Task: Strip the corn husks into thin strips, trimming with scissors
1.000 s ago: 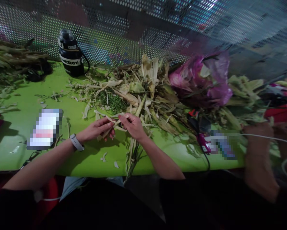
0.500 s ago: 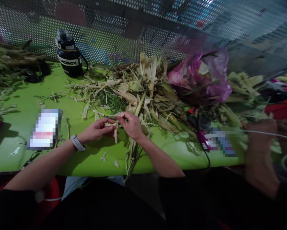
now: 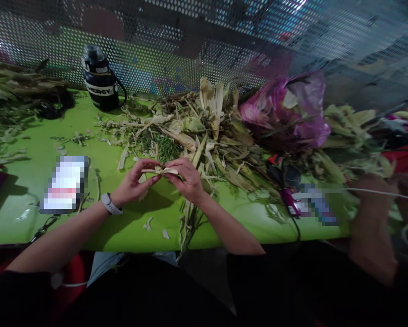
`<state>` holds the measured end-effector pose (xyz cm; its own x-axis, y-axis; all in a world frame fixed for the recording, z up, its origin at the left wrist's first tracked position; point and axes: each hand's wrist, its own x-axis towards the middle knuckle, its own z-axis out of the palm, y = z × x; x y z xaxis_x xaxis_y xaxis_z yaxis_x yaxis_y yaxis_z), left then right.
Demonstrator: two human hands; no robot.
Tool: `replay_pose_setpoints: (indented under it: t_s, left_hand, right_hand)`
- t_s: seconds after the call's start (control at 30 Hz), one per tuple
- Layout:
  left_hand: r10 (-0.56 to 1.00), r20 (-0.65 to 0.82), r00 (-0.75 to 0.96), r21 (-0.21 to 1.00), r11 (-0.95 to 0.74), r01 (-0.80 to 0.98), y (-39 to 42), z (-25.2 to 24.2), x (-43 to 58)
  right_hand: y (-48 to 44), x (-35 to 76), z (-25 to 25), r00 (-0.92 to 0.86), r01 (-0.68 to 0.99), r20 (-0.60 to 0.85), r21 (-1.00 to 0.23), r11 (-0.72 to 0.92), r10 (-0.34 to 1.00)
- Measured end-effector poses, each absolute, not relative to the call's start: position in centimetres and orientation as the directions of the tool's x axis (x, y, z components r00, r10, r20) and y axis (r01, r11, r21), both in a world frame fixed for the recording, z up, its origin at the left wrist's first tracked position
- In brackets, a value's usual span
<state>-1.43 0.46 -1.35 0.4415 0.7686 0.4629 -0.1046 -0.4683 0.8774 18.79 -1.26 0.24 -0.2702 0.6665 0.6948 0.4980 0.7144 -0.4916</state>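
Observation:
Between both hands is a small piece of folded or knotted corn husk (image 3: 159, 170), pale, with strips sticking out to either side. My left hand (image 3: 138, 180), with a white watch band at the wrist, grips its left side between thumb and fingers. My right hand (image 3: 187, 180) pinches the right side. Just beyond my hands spreads a heap of dried corn husks (image 3: 220, 136), with a tuft of green string-like strands (image 3: 168, 147) at its near left. Long plant stalks (image 3: 189, 222) hang over the table's front edge below my right hand.
On the green table (image 3: 122, 231) a phone (image 3: 66, 184) lies at left. A dark bottle (image 3: 100, 84) stands by the perforated metal screen (image 3: 149, 50). At right are a pink plastic bag (image 3: 288, 111), a second phone (image 3: 321, 209), a cable and another person's arms (image 3: 374, 218).
Both hands have turned the husk piece, so its hanging strip now lies sideways. The dark, thin tool-like shape near my fingers no longer shows.

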Motion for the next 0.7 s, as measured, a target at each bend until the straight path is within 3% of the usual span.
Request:
replay_pose_setpoints:
  t_s: [0.17,0.4,0.5,0.6,0.7]
  left_hand:
    - [0.763,0.536,0.361,0.822,-0.570,-0.015,0.4,-1.8,-1.1]
    - [0.692,0.603,0.396,0.755,-0.655,-0.005,0.4,-1.1,-1.4]
    - [0.745,0.530,0.406,0.821,-0.571,-0.025,0.4,-1.0,-1.4]
    - [0.825,0.348,0.446,0.938,-0.312,-0.153,0.3,-1.2,-1.1]
    - [0.843,0.201,0.499,0.973,-0.112,-0.204,0.1,-1.2,-0.9]
  right_hand:
    - [-1.3,18.8,0.1,-0.289,0.492,0.771,-0.388,0.779,0.567]
    - [-1.1,19.1,-0.6,-0.360,0.562,0.772,-0.269,0.782,0.524]
    - [-1.4,18.9,0.0,-0.297,0.511,0.760,-0.384,0.769,0.578]
    - [-1.7,18.6,0.7,-0.227,0.440,0.642,-0.603,0.665,0.732]
    - [-1.9,18.4,1.0,-0.215,0.441,0.561,-0.674,0.592,0.799]
